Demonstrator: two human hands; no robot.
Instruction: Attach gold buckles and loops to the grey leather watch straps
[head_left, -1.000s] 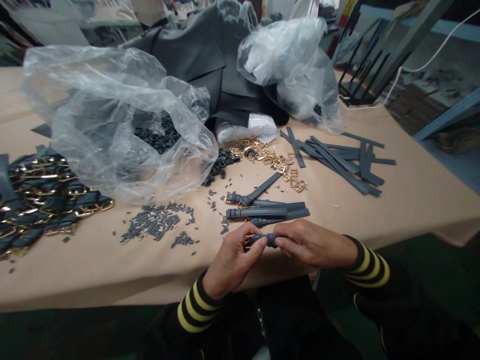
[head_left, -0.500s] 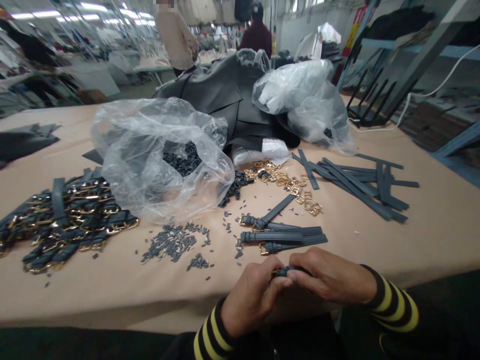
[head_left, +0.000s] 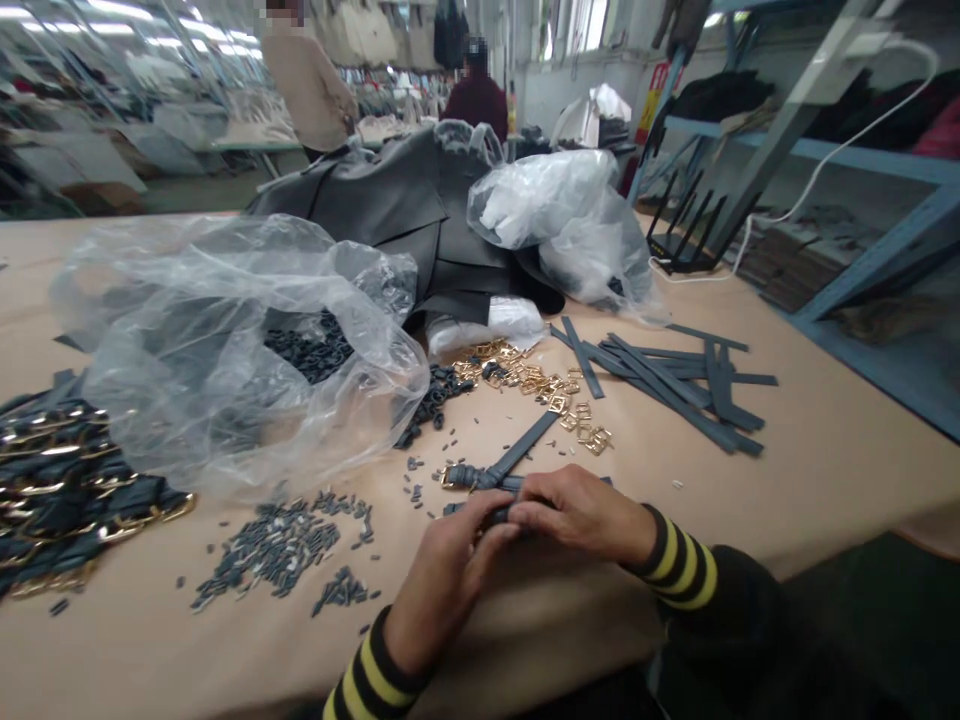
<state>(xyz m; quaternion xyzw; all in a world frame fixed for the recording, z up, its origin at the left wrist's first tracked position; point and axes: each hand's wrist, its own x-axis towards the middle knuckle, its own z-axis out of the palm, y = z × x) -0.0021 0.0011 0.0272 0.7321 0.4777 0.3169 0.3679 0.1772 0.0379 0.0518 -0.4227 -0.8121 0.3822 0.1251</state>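
My left hand (head_left: 450, 565) and my right hand (head_left: 577, 515) meet over the table's near edge, both pinching one dark grey strap (head_left: 498, 515), mostly hidden by my fingers. Just beyond my hands lie a few finished straps with gold buckles (head_left: 480, 477). Loose gold buckles (head_left: 540, 385) are scattered farther out. A heap of small dark pins (head_left: 281, 545) lies to the left of my hands.
A large clear plastic bag (head_left: 225, 340) holds dark loops. Buckled straps are piled at the left edge (head_left: 67, 500). Plain grey straps (head_left: 675, 370) lie to the right. Dark leather sheets (head_left: 405, 210) and another bag (head_left: 562, 215) sit behind. Two people stand far back.
My hands have moved forward over the table onto the finished straps, still holding the strap. The camera has tilted up, showing more of the room.
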